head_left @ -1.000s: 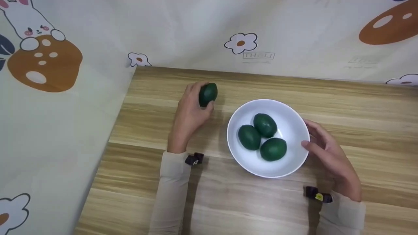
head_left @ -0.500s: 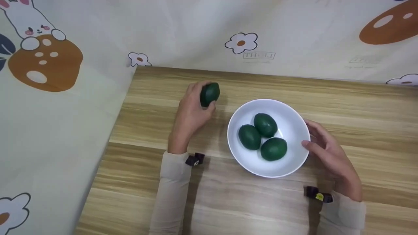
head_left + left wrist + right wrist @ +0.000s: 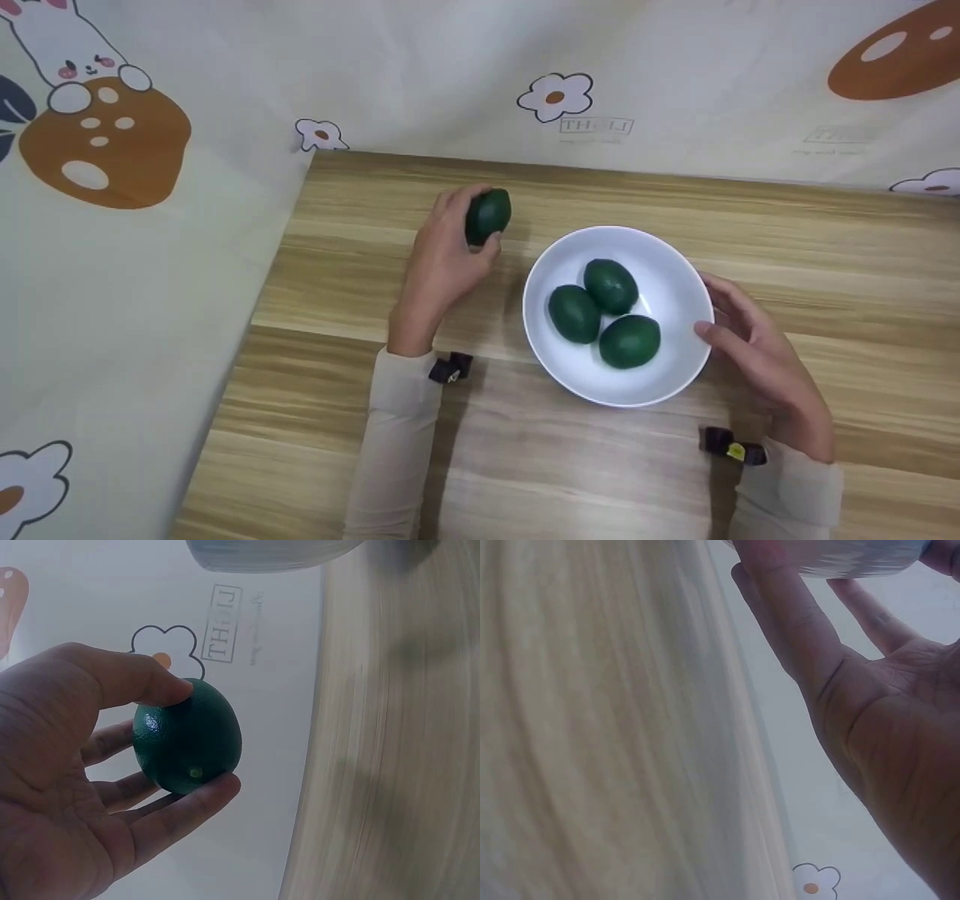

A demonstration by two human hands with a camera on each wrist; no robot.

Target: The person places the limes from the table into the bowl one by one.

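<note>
My left hand (image 3: 448, 251) holds a dark green avocado (image 3: 489, 216) between thumb and fingers, left of the bowl and above the table. The left wrist view shows the avocado (image 3: 187, 739) glossy, with a small pale stem spot; the thumb lies on its top and the fingers curl beneath. My right hand (image 3: 757, 349) grips the right side of a round white bowl (image 3: 679, 292), thumb at the rim and fingers around the outside. Three more avocados (image 3: 628, 342) lie together inside it. Only the bowl's underside (image 3: 862, 559) shows in the right wrist view, raised over the table.
Wood-grain table (image 3: 570, 480) under both hands. A pale printed cloth (image 3: 420, 75) with flowers, a rabbit and brown strawberry shapes stands along the back and left. Small dark devices (image 3: 451, 367) sit at both wrists.
My left hand has drifted slightly to the right with the avocado, closer to the bowl. The right hand and the bowl have stayed nearly still.
</note>
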